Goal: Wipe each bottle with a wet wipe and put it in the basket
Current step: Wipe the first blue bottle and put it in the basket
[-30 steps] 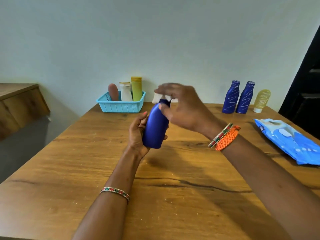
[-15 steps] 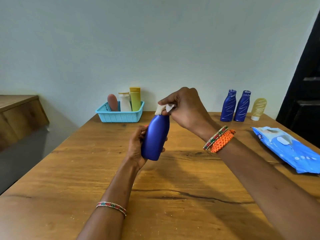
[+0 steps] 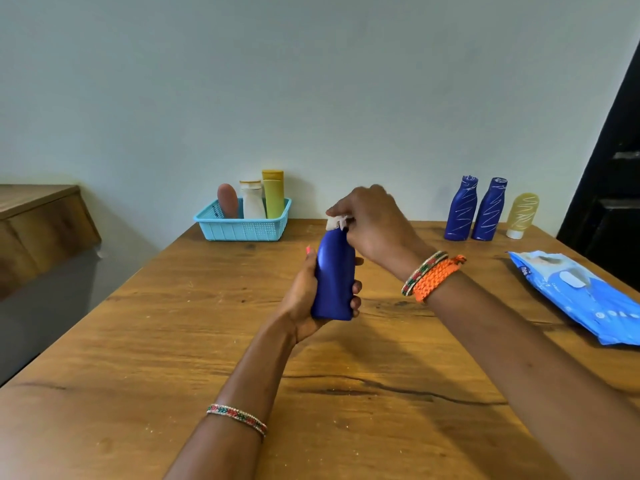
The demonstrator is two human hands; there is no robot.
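Far left: light-blue plastic lattice basket (image 3: 242,230), already holding three bottles. Centre: left hand (image 3: 304,299), fingers curled round smooth dark-blue plastic bottle (image 3: 334,278), held upright above wooden table (image 3: 173,341). Right hand (image 3: 377,226), fingertips pinching small white wet wipe (image 3: 335,221) against bottle's top. Risk: pressing on the top with a slick wipe, tipping or twisting bottle out of a one-handed grip.
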